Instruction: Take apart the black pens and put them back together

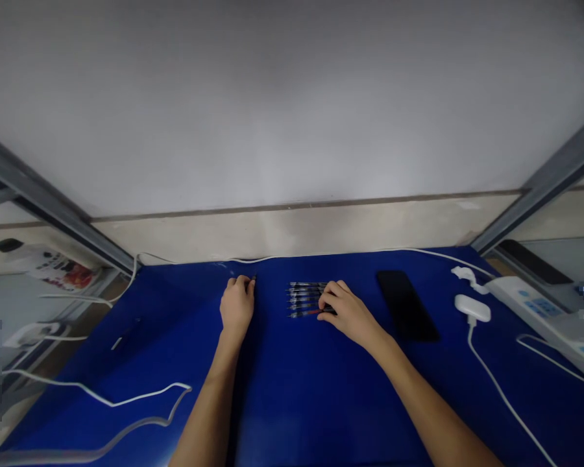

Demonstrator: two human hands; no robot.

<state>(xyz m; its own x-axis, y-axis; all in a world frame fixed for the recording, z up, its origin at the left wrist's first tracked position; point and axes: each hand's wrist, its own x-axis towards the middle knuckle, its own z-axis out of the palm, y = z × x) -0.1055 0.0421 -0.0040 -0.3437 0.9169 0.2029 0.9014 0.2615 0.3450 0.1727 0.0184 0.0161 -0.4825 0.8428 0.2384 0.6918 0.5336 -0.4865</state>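
Several slim pens (pixel 300 299) with clear and dark barrels lie side by side in a row on the blue tabletop (pixel 292 383), tips pointing left. The nearest one shows a red part. My right hand (pixel 344 307) rests over their right ends, fingers curled round them, covering those ends. To the left of the row, my left hand (pixel 237 303) is closed near the back of the table. A small dark tip shows by its fingertips, but the rest of that thing is hidden in the hand.
A black phone (pixel 407 306) lies right of my right hand. Beyond it are a white earbud case (pixel 473 308) on a cable and a white power strip (pixel 540 311). A dark pen-like item (pixel 125 334) and white cables (pixel 111 403) lie left. A bottle (pixel 53 264) stands beyond the frame post.
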